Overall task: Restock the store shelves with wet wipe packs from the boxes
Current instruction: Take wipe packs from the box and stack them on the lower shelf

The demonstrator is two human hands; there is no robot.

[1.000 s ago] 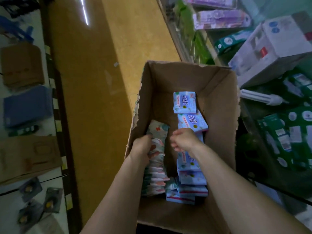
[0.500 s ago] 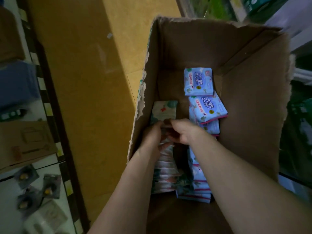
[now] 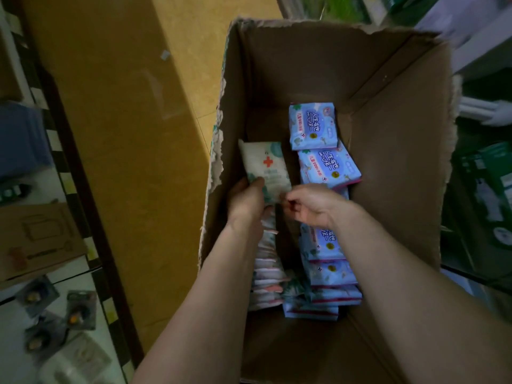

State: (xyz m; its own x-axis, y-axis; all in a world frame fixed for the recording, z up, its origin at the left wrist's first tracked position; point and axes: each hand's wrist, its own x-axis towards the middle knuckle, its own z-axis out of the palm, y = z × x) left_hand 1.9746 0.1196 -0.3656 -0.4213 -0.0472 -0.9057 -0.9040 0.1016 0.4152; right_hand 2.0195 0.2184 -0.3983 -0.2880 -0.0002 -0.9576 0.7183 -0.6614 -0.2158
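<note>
Gripped by L hand (image 3: 246, 200) at near end: white pack (image 3: 266, 164), in box (image 3: 388, 134) by L wall, above row (image 3: 267, 275) of same. R hand (image 3: 315, 206) fingers curled at pack corner; can't tell if pinching. Blue packs (image 3: 327, 167) just R.

We have the box (image 3: 388, 134) at centre and right of the frame, with the floor (image 3: 124, 134) to its left. In the box, a first row of packs (image 3: 267, 275) lies along the left wall and a second row (image 3: 327, 253) just right of it. Our left hand (image 3: 245, 200) holds a pack (image 3: 266, 164) above the first row; our right hand (image 3: 313, 206) is just right of it.
</note>
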